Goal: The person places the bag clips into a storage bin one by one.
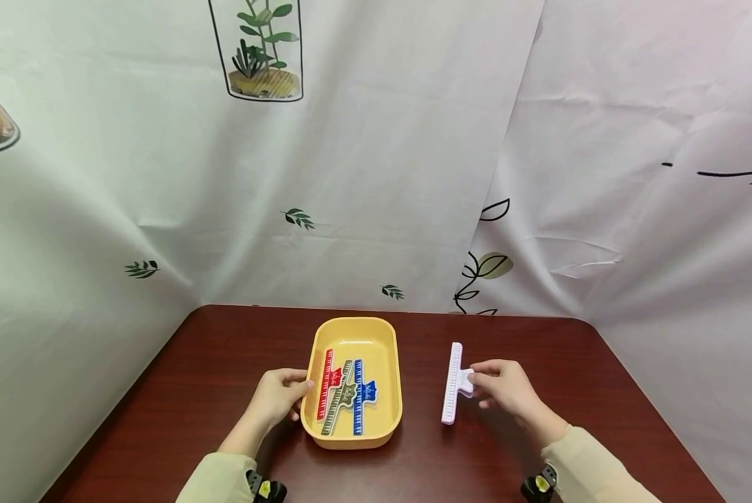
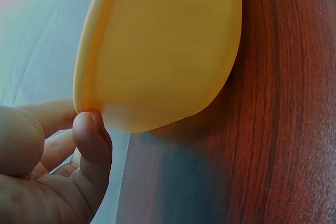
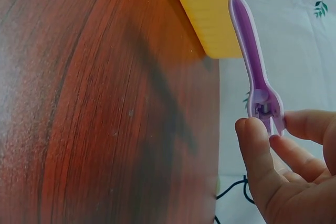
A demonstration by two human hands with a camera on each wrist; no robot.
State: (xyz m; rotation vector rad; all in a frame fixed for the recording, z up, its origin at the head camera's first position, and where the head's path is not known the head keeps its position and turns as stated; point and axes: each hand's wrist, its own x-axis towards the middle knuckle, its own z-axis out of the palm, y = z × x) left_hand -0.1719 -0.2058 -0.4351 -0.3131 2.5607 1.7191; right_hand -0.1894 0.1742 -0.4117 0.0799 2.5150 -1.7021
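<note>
My left hand [image 1: 278,396] pinches the left rim of a yellow tray [image 1: 386,391], thumb on one side of the wall and fingers on the other in the left wrist view. Inside the tray lie a red clip [image 1: 326,385], a green clip [image 1: 338,399] and a blue clip [image 1: 358,398], side by side with long ruler-marked bars. To the tray's right, my right hand [image 1: 508,385] holds a light purple clip [image 1: 453,384] by its handle, between thumb and fingers. In the right wrist view this purple clip [image 3: 251,51] is held above the table, its long jaw closed.
The dark red-brown wooden table [image 1: 237,342] has rounded far corners. White cloth [image 1: 376,175] printed with leaves and jars hangs behind and at both sides. A black cord [image 3: 231,188] shows beyond the table edge in the right wrist view.
</note>
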